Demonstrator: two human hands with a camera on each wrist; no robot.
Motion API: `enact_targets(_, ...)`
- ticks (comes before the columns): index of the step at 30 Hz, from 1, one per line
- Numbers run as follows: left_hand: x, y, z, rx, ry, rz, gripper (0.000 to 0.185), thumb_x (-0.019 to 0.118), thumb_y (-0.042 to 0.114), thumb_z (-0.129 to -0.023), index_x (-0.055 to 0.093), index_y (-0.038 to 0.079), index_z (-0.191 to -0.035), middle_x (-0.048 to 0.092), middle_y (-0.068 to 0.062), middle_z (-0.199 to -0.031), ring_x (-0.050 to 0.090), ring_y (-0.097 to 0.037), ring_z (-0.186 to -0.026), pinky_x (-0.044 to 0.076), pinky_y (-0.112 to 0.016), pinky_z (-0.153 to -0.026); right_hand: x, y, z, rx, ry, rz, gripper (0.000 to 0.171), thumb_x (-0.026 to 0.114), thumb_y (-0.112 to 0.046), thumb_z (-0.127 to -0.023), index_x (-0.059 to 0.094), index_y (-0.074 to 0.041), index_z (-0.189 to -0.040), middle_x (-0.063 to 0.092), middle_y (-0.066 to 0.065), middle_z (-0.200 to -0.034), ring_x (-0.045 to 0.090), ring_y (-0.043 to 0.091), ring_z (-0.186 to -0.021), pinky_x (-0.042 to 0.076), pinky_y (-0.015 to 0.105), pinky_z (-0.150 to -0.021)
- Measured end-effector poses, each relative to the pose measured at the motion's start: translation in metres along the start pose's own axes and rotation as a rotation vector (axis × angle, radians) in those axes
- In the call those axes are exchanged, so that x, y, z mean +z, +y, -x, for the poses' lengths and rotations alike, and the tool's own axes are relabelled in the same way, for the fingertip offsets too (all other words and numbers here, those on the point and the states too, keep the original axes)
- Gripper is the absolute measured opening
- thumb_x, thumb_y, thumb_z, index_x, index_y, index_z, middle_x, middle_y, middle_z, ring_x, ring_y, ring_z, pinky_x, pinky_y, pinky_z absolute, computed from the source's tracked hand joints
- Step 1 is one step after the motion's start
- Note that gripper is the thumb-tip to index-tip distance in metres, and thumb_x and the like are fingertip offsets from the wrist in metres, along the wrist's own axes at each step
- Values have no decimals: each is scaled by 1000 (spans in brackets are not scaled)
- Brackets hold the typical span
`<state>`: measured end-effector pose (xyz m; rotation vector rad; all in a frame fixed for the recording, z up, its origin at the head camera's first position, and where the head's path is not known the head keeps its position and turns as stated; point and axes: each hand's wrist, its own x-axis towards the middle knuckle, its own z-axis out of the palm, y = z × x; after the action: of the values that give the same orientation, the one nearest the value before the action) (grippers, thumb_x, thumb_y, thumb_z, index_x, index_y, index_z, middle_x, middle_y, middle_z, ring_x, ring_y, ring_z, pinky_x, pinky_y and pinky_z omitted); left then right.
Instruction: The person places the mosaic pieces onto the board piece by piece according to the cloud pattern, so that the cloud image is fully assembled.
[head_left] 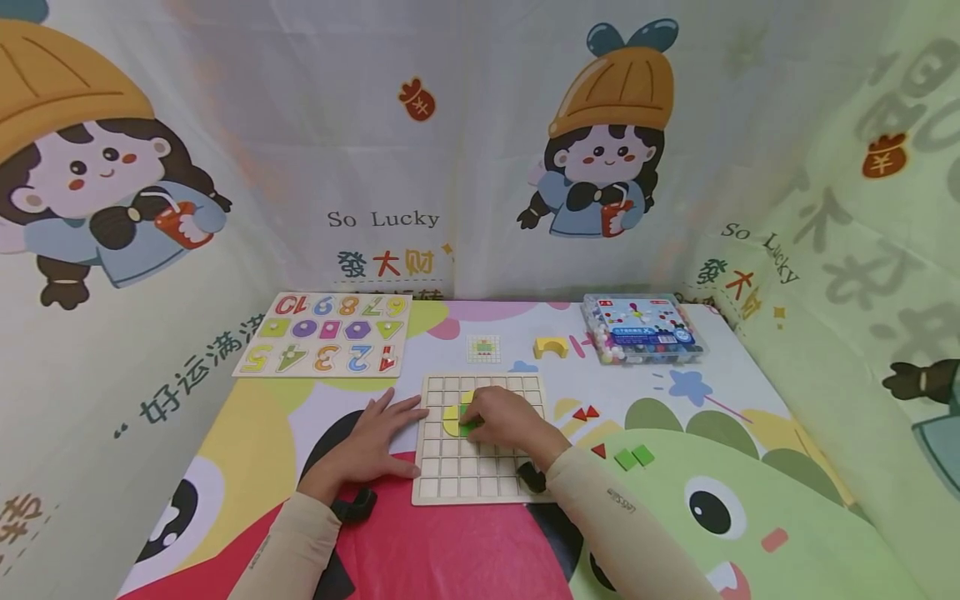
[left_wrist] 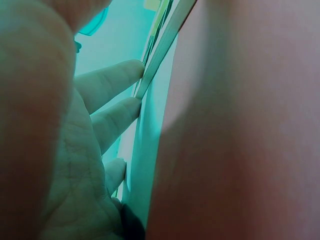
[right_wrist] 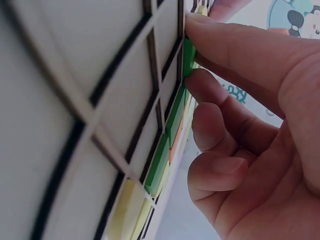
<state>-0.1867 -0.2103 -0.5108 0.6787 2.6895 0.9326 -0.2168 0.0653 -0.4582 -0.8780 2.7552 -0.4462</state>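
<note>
On the cartoon mat [head_left: 750, 400] our left hand [head_left: 375, 442] lay flat against the grid board's [head_left: 480, 479] left edge — our right hand [head_left: 510, 421] pinched a green tile [head_left: 468, 428].

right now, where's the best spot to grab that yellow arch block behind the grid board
Probably pinch the yellow arch block across its two flat faces near the top, coming straight down from above. It stands upright on its two legs on the table, apart from the plastic box, so the top is free.

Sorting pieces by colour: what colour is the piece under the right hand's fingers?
Green, seen best in the right wrist view; the right hand presses it into the grid board.
</note>
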Motion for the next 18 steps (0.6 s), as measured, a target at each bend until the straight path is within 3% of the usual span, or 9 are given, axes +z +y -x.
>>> enact_targets(12,1,-1,2,-2,5,-6,95,88,52,-75,53,17,-156,37,-10,-171,8,-48,-163,8,-76,-126,2,4,9,-40,38,-64,22,87,-21,-89,84,-16,-111,74,-3,-104,65,10,-93,58,30,-86)
enact_targets(18,2,0,2,11,8,-11,96,88,53,-74,53,18,-156,37,-9,-171,9,-47,-163,9,-75,-127,-10,21,32,-21,98,-177,20,83,-20,-92,83,-12,-110,78,0,-104,67,13,-92,57,33,-85)
